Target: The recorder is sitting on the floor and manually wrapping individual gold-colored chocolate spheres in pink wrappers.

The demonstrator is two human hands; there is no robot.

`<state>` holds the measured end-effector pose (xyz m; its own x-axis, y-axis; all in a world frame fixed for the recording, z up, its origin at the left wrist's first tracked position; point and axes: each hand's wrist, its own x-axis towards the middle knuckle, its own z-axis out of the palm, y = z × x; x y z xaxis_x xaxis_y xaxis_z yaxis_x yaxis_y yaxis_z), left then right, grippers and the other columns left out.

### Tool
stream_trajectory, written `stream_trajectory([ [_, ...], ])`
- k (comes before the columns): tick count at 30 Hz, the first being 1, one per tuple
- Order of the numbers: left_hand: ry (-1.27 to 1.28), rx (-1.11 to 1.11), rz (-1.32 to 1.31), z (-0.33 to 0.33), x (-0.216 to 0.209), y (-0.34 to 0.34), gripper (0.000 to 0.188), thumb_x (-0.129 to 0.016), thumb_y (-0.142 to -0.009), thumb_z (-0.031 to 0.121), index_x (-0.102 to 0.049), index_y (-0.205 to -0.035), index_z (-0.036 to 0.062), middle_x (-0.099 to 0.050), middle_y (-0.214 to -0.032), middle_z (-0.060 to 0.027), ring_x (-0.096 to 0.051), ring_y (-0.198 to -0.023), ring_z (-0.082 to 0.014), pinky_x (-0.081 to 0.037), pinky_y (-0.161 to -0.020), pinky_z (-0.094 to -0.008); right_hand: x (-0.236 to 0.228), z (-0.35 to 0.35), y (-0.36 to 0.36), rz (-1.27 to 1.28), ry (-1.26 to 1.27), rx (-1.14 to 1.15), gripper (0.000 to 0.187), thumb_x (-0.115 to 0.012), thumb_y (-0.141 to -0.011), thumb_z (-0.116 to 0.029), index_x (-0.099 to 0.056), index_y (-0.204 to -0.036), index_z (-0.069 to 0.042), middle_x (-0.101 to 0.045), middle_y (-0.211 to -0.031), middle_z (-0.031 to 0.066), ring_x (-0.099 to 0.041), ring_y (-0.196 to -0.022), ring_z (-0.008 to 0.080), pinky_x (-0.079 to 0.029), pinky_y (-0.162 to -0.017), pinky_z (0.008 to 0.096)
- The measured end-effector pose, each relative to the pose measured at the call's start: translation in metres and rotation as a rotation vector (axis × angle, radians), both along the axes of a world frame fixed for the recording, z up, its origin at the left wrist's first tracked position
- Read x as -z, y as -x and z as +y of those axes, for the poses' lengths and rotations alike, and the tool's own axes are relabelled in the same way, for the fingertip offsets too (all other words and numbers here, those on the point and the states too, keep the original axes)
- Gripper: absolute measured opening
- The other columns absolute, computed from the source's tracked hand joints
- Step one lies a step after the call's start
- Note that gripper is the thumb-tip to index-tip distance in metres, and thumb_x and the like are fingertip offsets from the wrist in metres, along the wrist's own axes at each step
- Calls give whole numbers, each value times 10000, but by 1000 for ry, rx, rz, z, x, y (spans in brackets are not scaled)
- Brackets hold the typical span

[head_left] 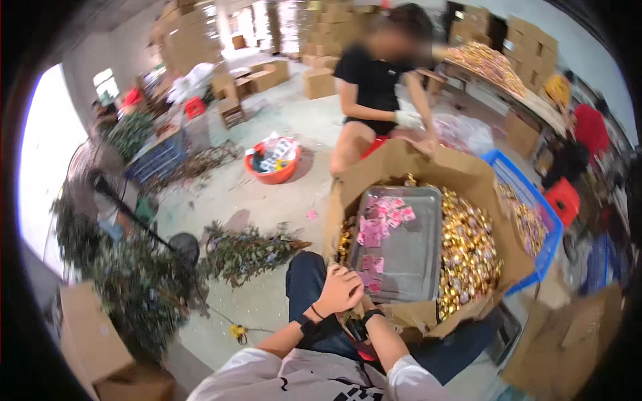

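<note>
My left hand is at the near left edge of the open cardboard box, fingers curled inward. Whatever they hold is too small or hidden to make out. My right hand is close beside it, partly covered, and its fingers do not show clearly. A grey tray lies inside the box, just beyond my hands. Small pink printed slips are scattered over its left side. Shiny gold pieces, small and rounded, fill the box right of the tray.
Opposite me sits a person with a white glove, at the box's far side. A blue crate stands against the right side. Leafy branches lie on the floor at left, with an orange basin beyond. Cardboard lies at lower right.
</note>
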<state>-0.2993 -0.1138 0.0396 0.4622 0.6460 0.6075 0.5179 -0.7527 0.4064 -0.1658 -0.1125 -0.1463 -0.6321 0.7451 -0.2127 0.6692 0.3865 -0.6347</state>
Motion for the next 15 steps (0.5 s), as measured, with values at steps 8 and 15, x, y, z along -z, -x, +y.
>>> stream_trajectory([
  [8, -51, -36, -52, -2, 7, -6, 113, -582, -758, 198, -567, -750, 87, -540, -771, -45, -489, -780, -235, -330, -880, -394, 64, 43, -16, -65, -24, -533, 350, -536, -853, -318, -612, -1128, -117, -618, -1092, 175, -589, -1019, 280, -453, -826, 377],
  [15, -34, -14, -111, 1, 12, -12, 119, -572, -782, 175, -545, -764, 60, -496, -747, -77, -476, -779, -266, -316, -877, -412, 185, 64, -48, 1, -18, -901, 343, -535, -851, -325, -624, -1107, -114, -627, -1066, 177, -598, -1000, 288, -459, -816, 382],
])
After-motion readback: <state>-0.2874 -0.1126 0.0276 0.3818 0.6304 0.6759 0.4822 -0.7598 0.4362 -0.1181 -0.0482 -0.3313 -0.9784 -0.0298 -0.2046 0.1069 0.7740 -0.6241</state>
